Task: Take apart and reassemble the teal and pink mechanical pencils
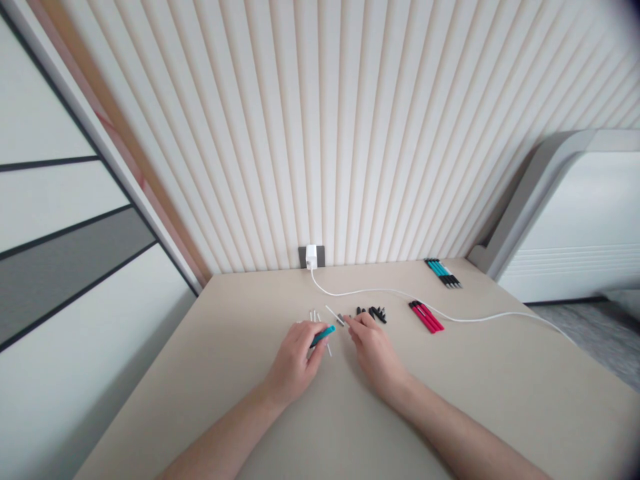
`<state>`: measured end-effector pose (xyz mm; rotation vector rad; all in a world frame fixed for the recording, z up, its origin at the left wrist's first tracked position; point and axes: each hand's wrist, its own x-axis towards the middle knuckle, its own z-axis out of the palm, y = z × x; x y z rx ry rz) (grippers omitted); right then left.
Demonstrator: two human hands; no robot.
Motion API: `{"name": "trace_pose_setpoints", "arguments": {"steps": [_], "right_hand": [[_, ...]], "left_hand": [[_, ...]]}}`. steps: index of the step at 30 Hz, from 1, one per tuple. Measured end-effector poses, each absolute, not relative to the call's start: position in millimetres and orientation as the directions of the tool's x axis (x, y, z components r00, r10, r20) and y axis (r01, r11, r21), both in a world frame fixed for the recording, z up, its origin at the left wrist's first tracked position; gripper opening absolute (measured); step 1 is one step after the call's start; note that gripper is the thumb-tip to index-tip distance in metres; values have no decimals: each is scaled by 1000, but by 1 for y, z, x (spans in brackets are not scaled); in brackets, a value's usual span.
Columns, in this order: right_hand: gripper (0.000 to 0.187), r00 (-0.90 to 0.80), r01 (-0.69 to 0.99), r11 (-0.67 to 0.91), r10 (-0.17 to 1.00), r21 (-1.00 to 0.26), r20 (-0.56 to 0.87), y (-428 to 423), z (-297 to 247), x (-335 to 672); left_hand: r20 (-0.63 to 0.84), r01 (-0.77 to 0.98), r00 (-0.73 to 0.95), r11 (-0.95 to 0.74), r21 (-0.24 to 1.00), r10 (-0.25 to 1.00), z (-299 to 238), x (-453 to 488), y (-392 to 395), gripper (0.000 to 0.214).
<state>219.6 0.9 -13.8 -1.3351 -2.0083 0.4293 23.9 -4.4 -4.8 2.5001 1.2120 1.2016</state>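
Note:
My left hand (299, 360) is closed around a teal pen barrel (324, 335), whose tip points up and to the right. Several thin white pen refills (315, 315) lie on the table just beyond that hand, partly hidden by it. To the right, my right hand (373, 350) has its fingertips pinched at the lower end of another white refill (334, 315), which slants up to the left. Small grey pieces (341, 320) lie by these fingertips. Several black pen parts (379, 314) rest just beyond my right hand.
Red pen barrels (427, 317) lie side by side on the beige table (240, 320). Farther back are several teal and black pens (443, 273) in a row. A white cable (370, 291) runs from a wall charger (311, 256) across the table's right side.

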Motion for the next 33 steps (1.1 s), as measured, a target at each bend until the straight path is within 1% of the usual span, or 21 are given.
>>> {"name": "trace_pose_setpoints", "arguments": {"steps": [2,4,6,8,11,14,16,18,22,25,28,30,33], "right_hand": [[40,-192,561,427,901,-709,390,4,-13,218],[38,-85,441,405,907,-801,412,6,-12,217],[38,29,320,366,918,-874,395,9,-10,217],[34,89,219,323,933,-921,348,11,-9,218],[27,106,67,248,961,-966,254,11,-8,220],[30,97,-128,166,983,-978,154,10,-7,217],[31,78,-249,139,989,-958,123,9,-4,214],[32,44,-327,135,991,-935,128,7,-1,210],[30,-8,-342,147,987,-928,159,2,3,206],[30,-28,-332,133,988,-934,151,0,2,204],[29,-87,-328,105,986,-939,141,-2,-3,203],[29,-132,-293,108,980,-950,152,-2,-6,202],[31,-151,-171,148,973,-974,174,-1,-11,203]], "left_hand": [[586,607,421,-695,385,692,-4,25,-5,18],[560,609,459,-704,366,689,-3,26,-6,20],[533,618,478,-698,361,698,-3,26,-6,20],[515,625,484,-691,362,708,-4,26,-6,20],[506,624,485,-688,371,713,-4,26,-7,19],[494,622,494,-688,375,716,-3,26,-7,18],[481,621,506,-689,374,716,-2,26,-7,18],[472,619,512,-690,376,717,-2,26,-7,17],[460,615,513,-684,392,725,-2,27,-7,17],[461,610,513,-685,398,724,-3,26,-6,17],[474,605,508,-690,398,719,-5,26,-5,19],[481,607,499,-687,399,721,-6,25,-5,20],[484,625,474,-668,403,735,-6,25,-6,19]]}}
